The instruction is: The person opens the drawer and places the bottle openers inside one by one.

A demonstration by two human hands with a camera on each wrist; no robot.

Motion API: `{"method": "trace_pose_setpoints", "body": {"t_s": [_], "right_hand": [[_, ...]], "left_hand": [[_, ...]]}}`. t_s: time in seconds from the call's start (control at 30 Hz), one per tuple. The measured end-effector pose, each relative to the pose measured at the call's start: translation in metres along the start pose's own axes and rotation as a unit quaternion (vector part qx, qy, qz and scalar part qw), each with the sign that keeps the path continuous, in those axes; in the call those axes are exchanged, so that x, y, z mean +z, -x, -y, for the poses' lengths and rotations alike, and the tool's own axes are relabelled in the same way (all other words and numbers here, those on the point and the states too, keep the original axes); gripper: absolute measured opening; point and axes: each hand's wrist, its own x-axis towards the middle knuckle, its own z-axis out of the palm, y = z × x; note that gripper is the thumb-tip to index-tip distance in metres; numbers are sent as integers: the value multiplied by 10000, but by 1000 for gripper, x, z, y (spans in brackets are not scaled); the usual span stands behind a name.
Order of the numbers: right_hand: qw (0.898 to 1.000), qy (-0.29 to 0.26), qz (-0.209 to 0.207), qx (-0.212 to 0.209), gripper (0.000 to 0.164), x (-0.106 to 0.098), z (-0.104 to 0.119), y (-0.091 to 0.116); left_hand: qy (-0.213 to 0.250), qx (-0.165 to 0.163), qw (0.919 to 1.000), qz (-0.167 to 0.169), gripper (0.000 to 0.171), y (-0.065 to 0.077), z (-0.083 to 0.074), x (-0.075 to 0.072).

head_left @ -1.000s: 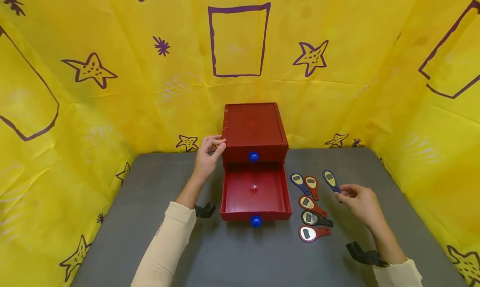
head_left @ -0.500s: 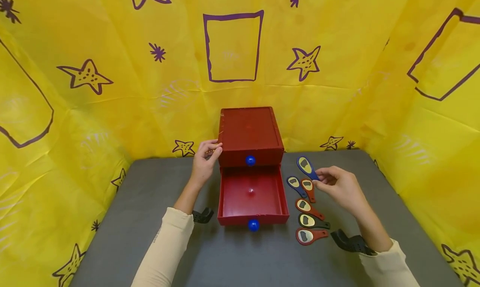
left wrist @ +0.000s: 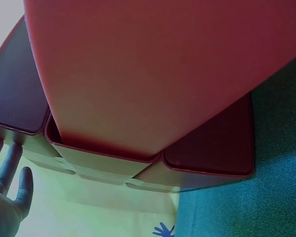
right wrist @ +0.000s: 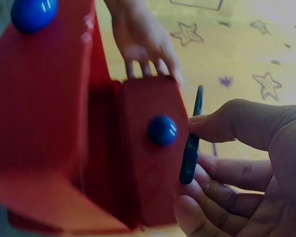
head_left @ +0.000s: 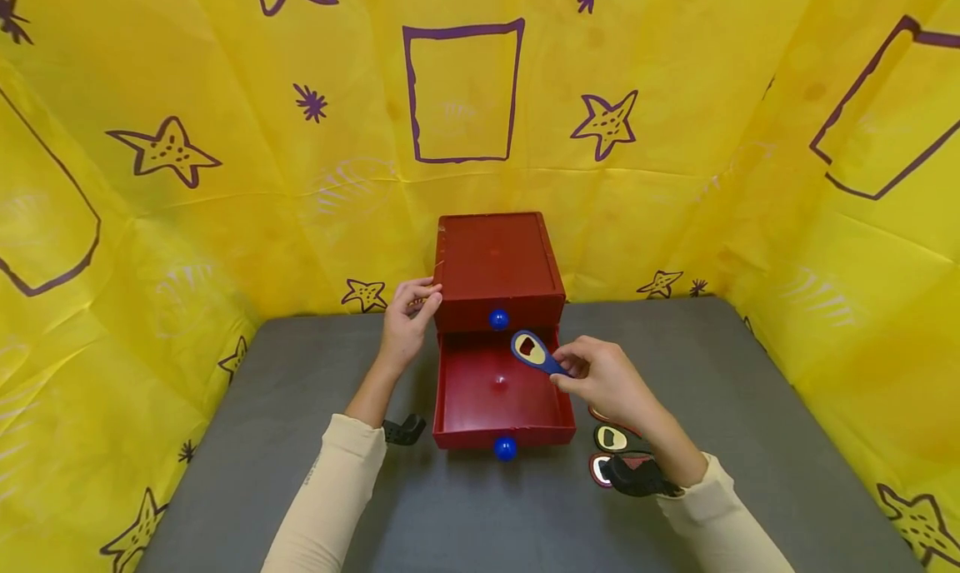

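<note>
A blue bottle opener (head_left: 529, 349) with a pale yellow oval face is pinched between the thumb and fingers of my right hand (head_left: 606, 380), above the pulled-out lower drawer (head_left: 498, 402) of a red drawer box (head_left: 495, 256). The right wrist view shows that bottle opener (right wrist: 189, 158) edge-on between thumb and fingers. My left hand (head_left: 405, 327) rests its extended fingertips against the left side of the box's upper part; its fingers look straight in the left wrist view. Inside the visible part of the lower drawer only its bare red floor shows.
Right of the drawer, a black bottle opener (head_left: 611, 438) and a red bottle opener (head_left: 600, 469) lie on the grey table (head_left: 300, 473), partly covered by my right arm and wrist mount. Blue knobs stick out of both drawers. A yellow patterned cloth (head_left: 330, 140) stands behind.
My right hand has carried the blue bottle opener leftward from the table's right side, past the row of openers, to above the open drawer. My left hand stays at the box's side.
</note>
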Motion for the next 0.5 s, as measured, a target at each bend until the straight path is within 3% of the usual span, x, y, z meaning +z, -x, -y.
{"method": "trace_pose_setpoints", "body": {"t_s": [0.5], "right_hand": [[9977,123,570,349,15,64,29,-23]], "left_hand": [[-17,17,10000,2,22,0,-1,-1]]}}
